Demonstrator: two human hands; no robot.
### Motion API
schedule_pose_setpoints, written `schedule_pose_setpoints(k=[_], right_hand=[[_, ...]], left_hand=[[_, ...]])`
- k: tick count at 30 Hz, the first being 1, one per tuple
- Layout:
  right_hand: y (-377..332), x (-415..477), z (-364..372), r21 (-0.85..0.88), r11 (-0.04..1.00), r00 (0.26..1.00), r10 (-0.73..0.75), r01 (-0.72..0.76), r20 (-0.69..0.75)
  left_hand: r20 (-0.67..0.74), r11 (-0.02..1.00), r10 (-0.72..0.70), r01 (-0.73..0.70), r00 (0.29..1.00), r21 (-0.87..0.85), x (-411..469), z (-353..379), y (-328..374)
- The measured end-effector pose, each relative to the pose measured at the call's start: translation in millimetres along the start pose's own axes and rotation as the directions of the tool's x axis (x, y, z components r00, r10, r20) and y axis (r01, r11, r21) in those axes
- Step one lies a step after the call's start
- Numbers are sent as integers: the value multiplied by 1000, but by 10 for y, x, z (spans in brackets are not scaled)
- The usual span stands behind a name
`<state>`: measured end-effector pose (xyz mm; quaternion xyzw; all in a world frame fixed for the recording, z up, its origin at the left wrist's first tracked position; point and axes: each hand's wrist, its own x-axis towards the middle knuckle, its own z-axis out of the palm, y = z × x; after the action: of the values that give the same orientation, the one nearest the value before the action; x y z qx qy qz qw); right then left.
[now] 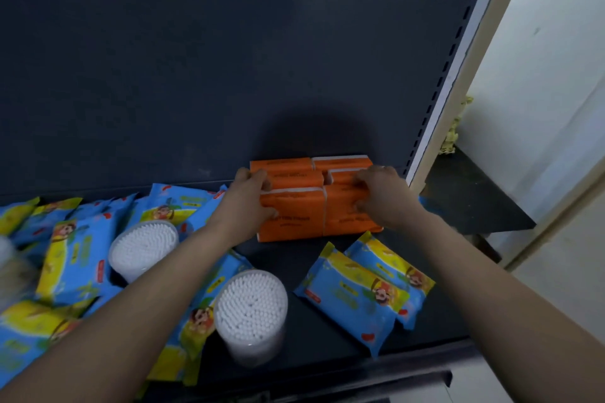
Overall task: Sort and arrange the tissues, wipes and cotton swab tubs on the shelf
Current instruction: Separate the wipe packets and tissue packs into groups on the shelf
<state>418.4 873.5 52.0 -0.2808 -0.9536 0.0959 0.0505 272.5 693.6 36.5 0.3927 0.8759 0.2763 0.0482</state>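
L hand [252, 199], R hand [383, 196]: curled grip on orange tissue packs [288, 229], shelf [311, 334] rear-R

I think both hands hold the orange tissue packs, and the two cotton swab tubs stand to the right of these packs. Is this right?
Not quite. The head view shows the cotton swab tubs to the left of the orange tissue packs. The left hand and right hand do hold them.

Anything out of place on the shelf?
Blue wipe packs lie jumbled and overlapping at left, two cotton swab tubs among them; two more wipe packs sit askew front right. Orange tissue packs look squared.
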Motion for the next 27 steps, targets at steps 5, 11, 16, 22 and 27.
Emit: schedule_pose_setpoints(k=[5, 11, 16, 22, 27], right_hand=[[38, -146, -82, 130, 991, 986, 12, 10, -164], [176, -362, -153, 107, 994, 999, 33, -34, 7], [344, -500, 34, 14, 999, 914, 25, -34, 405], [426, -613, 192, 143, 985, 898, 27, -100, 439], [506, -684, 121, 407, 894, 892, -17, -189, 451]], left_hand=[[-167, 994, 29, -10, 985, 112, -170, -98, 220], [193, 979, 196, -203, 962, 17, -373, -36, 760], [628, 949, 20, -211, 778, 232, -468, 254, 892], [654, 937, -116, -136, 748, 322, -542, 487, 912], [567, 959, -127, -45, 814, 280, -579, 508, 891]])
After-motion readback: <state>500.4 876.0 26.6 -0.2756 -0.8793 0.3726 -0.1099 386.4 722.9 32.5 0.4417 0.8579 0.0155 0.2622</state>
